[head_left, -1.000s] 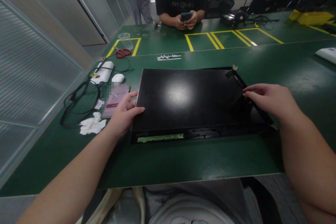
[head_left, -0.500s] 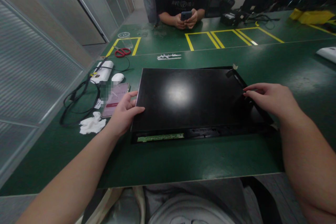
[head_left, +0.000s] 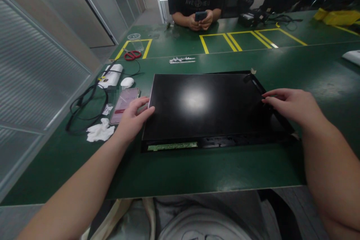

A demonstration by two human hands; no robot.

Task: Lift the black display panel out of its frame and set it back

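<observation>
We have the panel near the front edge of the tabletop, likely for reach; our left hand, loosely spread, seems to steady its left side, our right hand pinching its right rim.

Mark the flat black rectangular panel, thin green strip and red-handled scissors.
Flat black rectangular panel [head_left: 204, 107], head view: face centre.
Thin green strip [head_left: 172, 146], head view: its middle.
Red-handled scissors [head_left: 133, 56], head view: red handles.
</observation>
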